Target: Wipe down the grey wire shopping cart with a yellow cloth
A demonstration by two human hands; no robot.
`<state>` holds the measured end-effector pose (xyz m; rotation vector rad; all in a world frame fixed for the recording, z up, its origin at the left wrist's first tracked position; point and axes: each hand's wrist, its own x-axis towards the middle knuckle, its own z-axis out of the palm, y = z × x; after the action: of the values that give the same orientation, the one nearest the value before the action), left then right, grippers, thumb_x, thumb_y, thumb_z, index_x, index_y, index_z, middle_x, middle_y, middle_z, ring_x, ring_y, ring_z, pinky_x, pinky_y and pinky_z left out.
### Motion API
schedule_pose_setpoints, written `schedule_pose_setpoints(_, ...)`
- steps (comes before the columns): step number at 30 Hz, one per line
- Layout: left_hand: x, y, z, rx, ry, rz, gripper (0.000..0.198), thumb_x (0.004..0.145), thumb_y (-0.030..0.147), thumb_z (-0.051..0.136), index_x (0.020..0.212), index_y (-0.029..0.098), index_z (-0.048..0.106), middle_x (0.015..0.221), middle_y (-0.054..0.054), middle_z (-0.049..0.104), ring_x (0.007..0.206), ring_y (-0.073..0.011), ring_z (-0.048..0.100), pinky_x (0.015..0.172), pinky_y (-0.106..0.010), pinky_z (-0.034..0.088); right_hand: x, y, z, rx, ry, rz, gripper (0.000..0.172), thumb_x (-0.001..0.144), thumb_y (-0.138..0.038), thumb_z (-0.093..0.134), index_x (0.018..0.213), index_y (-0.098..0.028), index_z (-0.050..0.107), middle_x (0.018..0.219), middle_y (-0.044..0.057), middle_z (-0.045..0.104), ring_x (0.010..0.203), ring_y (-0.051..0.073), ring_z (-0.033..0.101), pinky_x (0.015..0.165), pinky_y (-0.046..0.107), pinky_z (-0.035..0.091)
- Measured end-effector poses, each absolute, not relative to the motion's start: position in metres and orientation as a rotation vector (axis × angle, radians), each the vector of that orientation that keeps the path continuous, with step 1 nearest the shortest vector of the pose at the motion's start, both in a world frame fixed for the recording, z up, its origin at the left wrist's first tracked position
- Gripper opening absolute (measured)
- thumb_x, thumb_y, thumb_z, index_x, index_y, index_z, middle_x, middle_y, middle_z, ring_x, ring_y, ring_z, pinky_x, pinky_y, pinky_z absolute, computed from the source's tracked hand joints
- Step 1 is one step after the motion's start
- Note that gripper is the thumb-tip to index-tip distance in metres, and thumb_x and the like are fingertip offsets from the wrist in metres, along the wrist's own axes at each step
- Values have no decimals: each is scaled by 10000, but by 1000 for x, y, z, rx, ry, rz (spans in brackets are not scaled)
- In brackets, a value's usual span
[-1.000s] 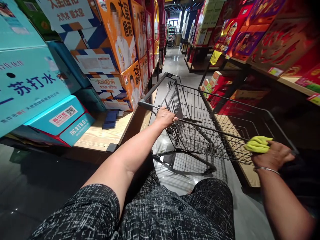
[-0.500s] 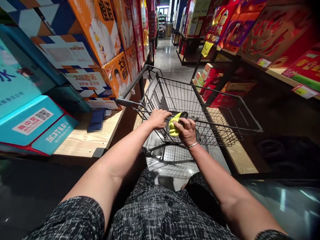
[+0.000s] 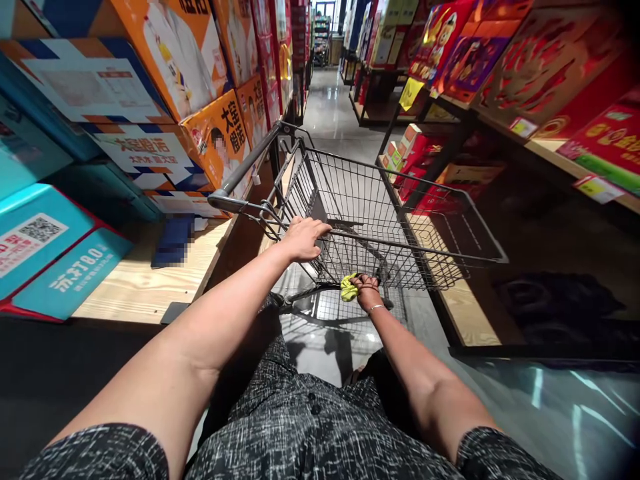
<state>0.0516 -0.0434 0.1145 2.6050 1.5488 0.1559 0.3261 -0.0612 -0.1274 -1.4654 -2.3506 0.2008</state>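
A dark wire shopping cart [image 3: 370, 193] stands sideways in front of me, its handle [image 3: 250, 163] at the left. My left hand [image 3: 306, 239] rests on the cart's near top rim, fingers over the bar and thumb on the near side. Lower and to the right, my right hand [image 3: 369, 292] is closed around a crumpled yellow cloth [image 3: 349, 287], which bulges out on its left side. That hand is at the lower near side of the basket, by the bottom frame. Part of the cloth is hidden in the fingers; something dark shows there too.
Stacked orange drink cartons [image 3: 215, 133] and turquoise boxes [image 3: 65, 260] fill the wooden shelf [image 3: 135, 293] on the left. Red gift boxes [image 3: 595, 143] stand on the right shelves, with a low wooden ledge [image 3: 465, 310] beside the cart. A grey floor aisle [image 3: 330, 113] runs ahead.
My right hand has moved down with the yellow cloth, from the top rim to the lower side of the cart. My left hand stays on the rim. The view has shifted slightly.
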Motion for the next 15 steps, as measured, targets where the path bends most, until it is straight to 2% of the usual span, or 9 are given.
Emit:
schedule_pose_setpoints(4, 52, -43, 112, 2614, 1555, 165, 622, 755, 175, 589, 1375, 221, 567, 1282, -70, 670, 1207, -274, 567, 1045, -402, 374, 341, -56, -75, -1468, -2233, 53, 278, 831, -160, 645, 1067, -253, 759, 1156, 99, 591, 1067, 255, 419, 935, 404, 419)
schedule_pose_setpoints(8, 53, -44, 110, 2629, 1551, 188, 607, 757, 181, 589, 1364, 199, 576, 1280, -84, 665, 1199, -278, 565, 1054, -406, 378, 359, -52, -4, -1299, -1907, -358, 258, 880, -232, 652, 1108, -313, 741, 1184, 86, 537, 1184, 279, 390, 1050, 483, 394)
schedule_pose_setpoints(10, 53, -46, 110, 2627, 1560, 184, 606, 756, 185, 591, 1362, 197, 577, 1272, -86, 667, 1198, -285, 563, 1054, -420, 374, 365, -51, 17, -1266, -1790, -495, 231, 878, -271, 673, 1097, -311, 738, 1206, 92, 505, 1228, 297, 370, 1083, 509, 378)
schedule_pose_setpoints(12, 52, -48, 110, 2621, 1567, 185, 603, 753, 183, 588, 1356, 201, 578, 1263, -85, 668, 1193, -289, 563, 1054, -429, 368, 369, -50, 15, -1291, -1792, -516, 215, 885, -281, 669, 1087, -301, 740, 1224, 99, 493, 1248, 303, 354, 1094, 503, 375)
schedule_pose_setpoints(15, 51, -50, 111, 2616, 1555, 198, 606, 740, 175, 588, 1345, 199, 582, 1254, -87, 666, 1175, -288, 565, 1046, -423, 370, 372, -54, -26, -1443, -1924, -342, 219, 914, -245, 601, 1065, -313, 743, 1190, 91, 525, 1214, 282, 358, 1079, 461, 385)
